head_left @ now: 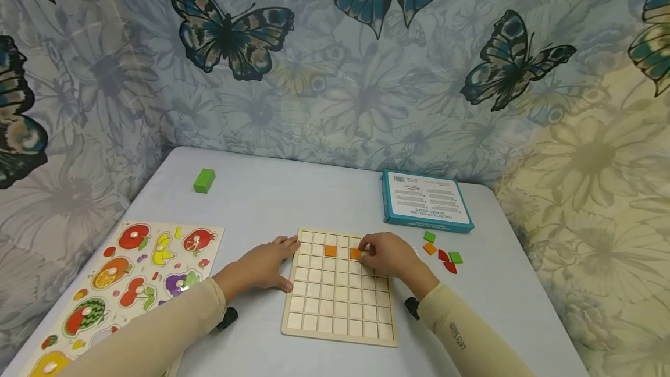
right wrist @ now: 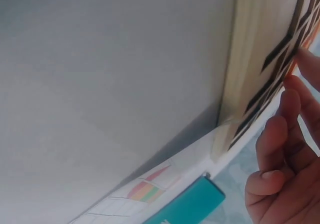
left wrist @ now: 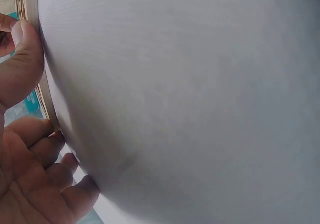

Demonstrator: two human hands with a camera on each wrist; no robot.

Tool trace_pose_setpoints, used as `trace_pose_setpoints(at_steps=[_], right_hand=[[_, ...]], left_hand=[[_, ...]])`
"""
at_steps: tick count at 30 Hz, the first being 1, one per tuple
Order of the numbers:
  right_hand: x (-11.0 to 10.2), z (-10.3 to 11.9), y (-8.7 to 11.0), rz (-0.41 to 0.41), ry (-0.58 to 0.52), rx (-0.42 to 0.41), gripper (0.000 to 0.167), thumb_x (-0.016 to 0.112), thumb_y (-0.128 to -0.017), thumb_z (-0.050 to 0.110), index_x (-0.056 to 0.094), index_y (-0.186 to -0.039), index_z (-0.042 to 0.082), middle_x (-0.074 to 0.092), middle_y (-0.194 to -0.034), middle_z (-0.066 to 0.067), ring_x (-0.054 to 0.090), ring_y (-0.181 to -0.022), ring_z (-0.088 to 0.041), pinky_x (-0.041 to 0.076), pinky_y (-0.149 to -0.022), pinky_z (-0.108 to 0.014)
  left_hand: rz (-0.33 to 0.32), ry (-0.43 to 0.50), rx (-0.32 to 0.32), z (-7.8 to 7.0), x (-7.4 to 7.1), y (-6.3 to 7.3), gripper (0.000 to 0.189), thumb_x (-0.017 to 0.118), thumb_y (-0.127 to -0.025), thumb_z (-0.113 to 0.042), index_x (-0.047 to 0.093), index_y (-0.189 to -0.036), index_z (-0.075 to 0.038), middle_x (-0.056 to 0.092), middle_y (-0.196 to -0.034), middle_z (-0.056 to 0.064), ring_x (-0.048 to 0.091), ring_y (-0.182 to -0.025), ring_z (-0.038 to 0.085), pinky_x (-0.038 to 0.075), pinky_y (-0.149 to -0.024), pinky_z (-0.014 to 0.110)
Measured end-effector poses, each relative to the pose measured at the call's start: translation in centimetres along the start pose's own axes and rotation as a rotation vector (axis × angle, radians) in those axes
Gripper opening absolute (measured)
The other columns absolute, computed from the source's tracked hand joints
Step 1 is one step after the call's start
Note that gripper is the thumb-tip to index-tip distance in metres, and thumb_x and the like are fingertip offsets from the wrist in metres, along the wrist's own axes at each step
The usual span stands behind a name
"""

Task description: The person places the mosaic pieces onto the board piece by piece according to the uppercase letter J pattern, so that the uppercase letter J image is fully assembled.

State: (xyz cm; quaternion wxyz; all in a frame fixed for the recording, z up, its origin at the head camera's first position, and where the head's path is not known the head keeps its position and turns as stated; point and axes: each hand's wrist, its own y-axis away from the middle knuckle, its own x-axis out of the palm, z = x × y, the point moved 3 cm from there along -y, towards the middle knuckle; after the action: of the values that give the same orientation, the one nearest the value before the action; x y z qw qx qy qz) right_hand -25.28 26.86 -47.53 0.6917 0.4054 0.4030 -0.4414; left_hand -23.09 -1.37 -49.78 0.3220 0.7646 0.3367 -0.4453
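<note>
A wooden grid board (head_left: 340, 342) with pale square cells lies on the table in front of me. One orange square tile (head_left: 331, 251) sits in a cell near its top. Another orange tile (head_left: 355, 254) is at my right hand (head_left: 389, 258), whose thumb and index finger pinch it low over a cell to the right. In the right wrist view these fingertips meet at the board's surface, with a bit of orange by them. My left hand (head_left: 262, 263) rests along the board's left edge, thumb and fingers spread and touching it.
Right of the board lie green tiles (head_left: 455, 258), an orange tile (head_left: 430, 248) and red curved pieces (head_left: 450, 267). A teal box (head_left: 426, 199) is behind them. A fruit puzzle board (head_left: 214, 231) lies at left, a green block (head_left: 204, 181) at back left.
</note>
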Motion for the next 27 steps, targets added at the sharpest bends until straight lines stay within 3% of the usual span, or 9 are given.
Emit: trace_pose_setpoints(at_steps=[8,14,21,27], right_hand=[[0.0,0.3,0.2,-0.041,0.076,-0.036,0.015,0.074,-0.085,0.026,0.073,-0.098,0.018,0.054,-0.068,0.007,0.050,-0.063,-0.013,0.043,-0.056,-0.030],[-0.6,-0.8,0.7,-0.027,0.030,-0.028,0.029,0.074,-0.086,0.031,0.071,-0.113,0.021,0.054,-0.070,0.006,0.050,-0.062,-0.013,0.042,-0.053,-0.029],[-2.2,-5.9,2.6,-0.070,-0.059,0.076,0.033,0.072,-0.089,0.030,0.068,-0.120,0.018,0.058,-0.077,0.004,0.052,-0.061,-0.015,0.043,-0.052,-0.030],[-3.7,-11.8,6.3,-0.141,-0.164,0.241,0.038,0.065,-0.095,0.033,0.066,-0.123,0.008,0.060,-0.088,-0.005,0.052,-0.072,-0.021,0.044,-0.058,-0.033]], left_hand=[[0.005,-0.001,0.010,0.0,0.1,0.0,0.100,0.082,-0.073,-0.047,0.036,-0.152,-0.006,0.027,-0.159,0.005,0.024,-0.145,0.029,0.030,-0.112,0.046],[0.010,0.003,0.005,0.4,0.1,-0.1,0.101,0.082,-0.073,-0.048,0.035,-0.152,-0.006,0.026,-0.159,0.005,0.023,-0.145,0.030,0.030,-0.112,0.046],[0.012,0.003,-0.003,0.5,0.0,0.0,0.101,0.081,-0.074,-0.048,0.034,-0.152,-0.006,0.025,-0.159,0.005,0.023,-0.145,0.030,0.029,-0.112,0.046],[0.025,-0.004,0.009,0.1,-0.1,0.1,0.099,0.081,-0.075,-0.047,0.034,-0.152,-0.005,0.026,-0.159,0.006,0.024,-0.144,0.030,0.030,-0.112,0.045]])
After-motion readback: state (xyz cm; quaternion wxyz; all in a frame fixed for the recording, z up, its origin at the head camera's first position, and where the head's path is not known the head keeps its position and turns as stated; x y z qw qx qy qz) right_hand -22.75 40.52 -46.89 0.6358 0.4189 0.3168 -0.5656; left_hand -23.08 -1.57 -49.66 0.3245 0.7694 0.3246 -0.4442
